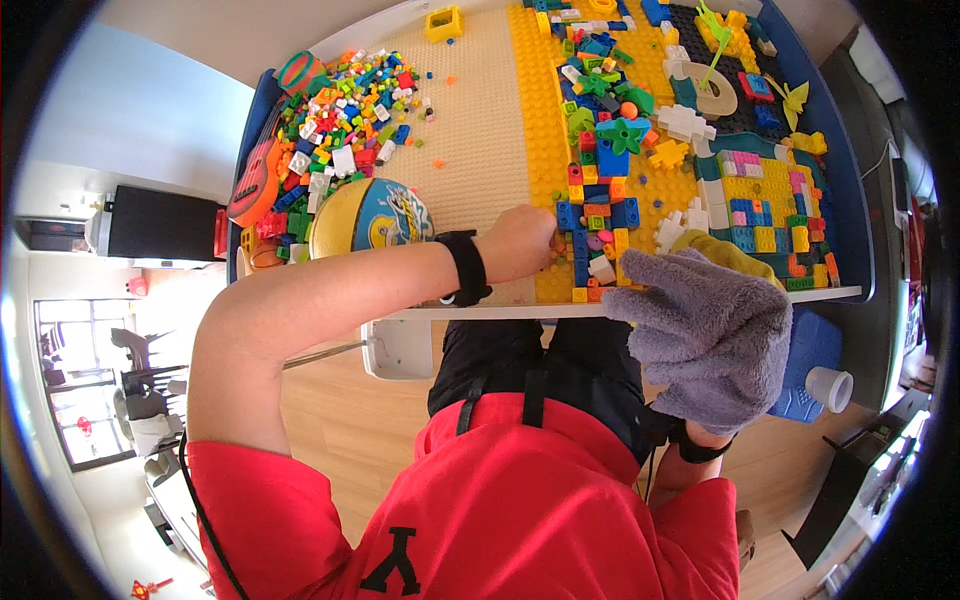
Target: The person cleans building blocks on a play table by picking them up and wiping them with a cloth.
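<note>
My left hand (517,244), a black band at its wrist, reaches over the table with its fingers curled. Its fingertips are at the left edge of a wall of toy building bricks (581,244) on the yellow studded baseplate (540,120). Whether a small piece is between those fingers is hidden. A grey plush cloth (705,330) hangs over my right hand, which holds it at the table's front edge; the fingers are covered. Mustard-yellow cloth (731,255) shows behind the grey one, over the bricks.
A toy basketball (371,217) sits under my left forearm, beside a heap of loose bricks (352,112) and a red toy guitar (255,180). Brick structures (765,202) stand at right. Below the table are a blue container (806,360) and a white bin (397,349).
</note>
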`<action>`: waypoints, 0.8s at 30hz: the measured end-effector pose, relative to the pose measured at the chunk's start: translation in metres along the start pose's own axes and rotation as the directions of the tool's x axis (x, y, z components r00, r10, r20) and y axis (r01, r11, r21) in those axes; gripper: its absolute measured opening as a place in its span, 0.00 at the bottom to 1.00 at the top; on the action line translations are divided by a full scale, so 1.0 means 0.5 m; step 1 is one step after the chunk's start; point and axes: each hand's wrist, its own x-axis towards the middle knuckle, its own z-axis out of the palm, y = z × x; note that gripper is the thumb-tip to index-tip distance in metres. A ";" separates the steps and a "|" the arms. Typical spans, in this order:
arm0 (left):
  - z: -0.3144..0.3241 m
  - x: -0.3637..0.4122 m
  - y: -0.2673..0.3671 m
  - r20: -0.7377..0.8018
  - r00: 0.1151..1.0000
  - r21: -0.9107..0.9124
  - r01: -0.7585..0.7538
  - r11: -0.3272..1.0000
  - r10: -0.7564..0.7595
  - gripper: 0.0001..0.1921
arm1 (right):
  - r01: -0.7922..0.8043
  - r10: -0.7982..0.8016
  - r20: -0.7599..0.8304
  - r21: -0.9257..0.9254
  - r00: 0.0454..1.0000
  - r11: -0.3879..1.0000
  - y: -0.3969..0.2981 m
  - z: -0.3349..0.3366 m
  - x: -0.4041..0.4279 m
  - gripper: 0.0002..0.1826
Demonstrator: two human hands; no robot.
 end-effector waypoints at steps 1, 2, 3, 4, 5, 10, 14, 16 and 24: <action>-0.005 0.001 -0.001 0.064 0.997 -0.116 0.059 0.992 -0.052 0.07 | -0.016 0.016 0.007 0.015 1.000 1.000 0.001 -0.007 0.000 0.17; -0.009 0.000 -0.002 0.063 0.997 -0.111 0.059 0.992 -0.052 0.07 | -0.032 0.032 0.013 0.029 0.999 0.999 0.002 -0.014 0.000 0.17; -0.007 0.002 -0.003 0.056 0.995 -0.131 0.088 0.987 -0.081 0.07 | -0.047 0.046 0.014 0.043 0.999 0.998 0.005 -0.022 -0.002 0.17; -0.005 0.003 -0.006 0.050 0.993 -0.152 0.116 0.982 -0.110 0.07 | -0.062 0.061 0.015 0.057 0.998 0.996 0.007 -0.030 -0.004 0.18; -0.005 0.006 -0.010 0.054 0.993 -0.151 0.112 0.982 -0.105 0.07 | -0.077 0.076 0.016 0.071 0.997 0.995 0.009 -0.036 -0.006 0.19; 0.003 0.005 -0.032 0.191 0.954 -0.495 0.298 0.816 -0.232 0.10 | -0.146 0.146 -0.082 0.009 0.986 0.989 0.011 -0.043 -0.005 0.18; 0.005 0.001 -0.033 0.205 0.956 -0.535 0.289 0.794 -0.210 0.10 | -0.082 0.046 -0.162 -0.219 0.986 0.972 0.004 -0.029 -0.016 0.17; 0.003 0.001 -0.033 0.187 0.964 -0.553 0.264 0.791 -0.191 0.09 | -0.013 -0.059 -0.180 -0.377 0.982 0.926 0.006 -0.022 -0.018 0.17; -0.084 -0.055 0.004 0.214 0.964 -0.800 0.267 0.537 -0.159 0.11 | 0.096 -0.260 -0.191 -0.603 0.947 0.792 0.038 -0.002 0.003 0.17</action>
